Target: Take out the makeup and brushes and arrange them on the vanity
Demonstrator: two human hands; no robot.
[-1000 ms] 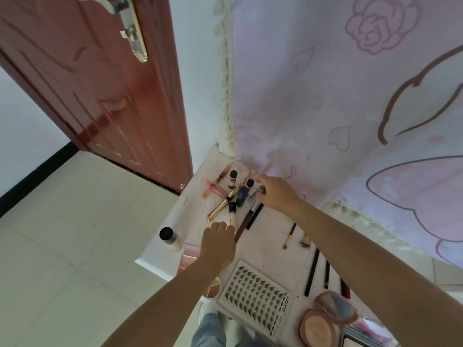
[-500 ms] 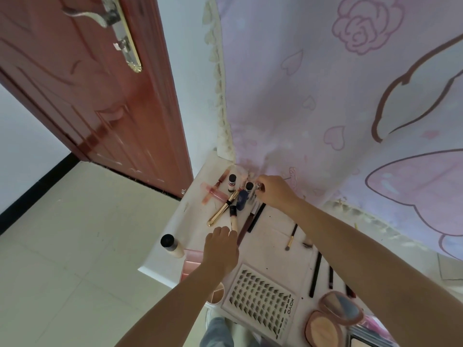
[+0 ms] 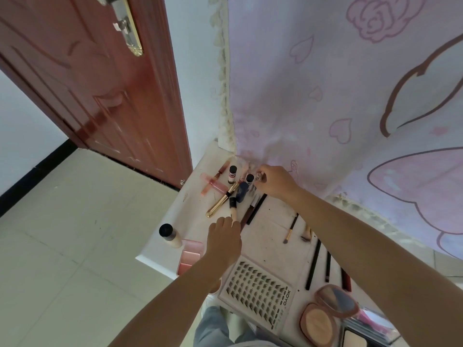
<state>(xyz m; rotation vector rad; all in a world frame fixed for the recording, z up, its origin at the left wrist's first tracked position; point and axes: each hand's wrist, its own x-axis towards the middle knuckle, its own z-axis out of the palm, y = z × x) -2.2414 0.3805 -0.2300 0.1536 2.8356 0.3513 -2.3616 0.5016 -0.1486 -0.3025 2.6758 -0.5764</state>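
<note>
**Your hands over the makeup on the vanity**

Your right hand [image 3: 274, 181] is at the back of the vanity [image 3: 195, 211], close to the pink curtain [image 3: 325, 96]. Its fingers are pinched shut on a small silver tube [image 3: 259, 177]. The tube is just beside a blue bottle [image 3: 243, 190] with a black cap.

Your left hand [image 3: 223, 242] is lower down, near the front. It is turned palm down with the fingers bent. You cannot tell if it holds anything. Its fingertips touch or almost touch the bottom end of a thin tube [image 3: 233, 209] with a black cap.

Most of the makeup lies flat on the vanity top. At the back there is a gold tube [image 3: 221, 201], a pink tube [image 3: 215, 184] and a little white bottle [image 3: 232, 174] standing up. A cream bottle [image 3: 169, 235] with a black cap sits near the left edge. Beside it is a pink case [image 3: 189, 256], open, with pink blocks of color inside.

Two brushes [image 3: 290, 228] lie in the middle, near your right arm. Long dark pencils [image 3: 313, 265] lie in a row further right.

A white lash tray [image 3: 255, 294] sits at the front. It is full of small black lashes in neat rows. Next to it is a round compact [image 3: 319, 321], open, with tan powder in the bottom and a mirror in the lid. Another open case [image 3: 354, 339] with pale powder is at the very bottom edge.

A red door [image 3: 87, 96] stands to the left.
</note>
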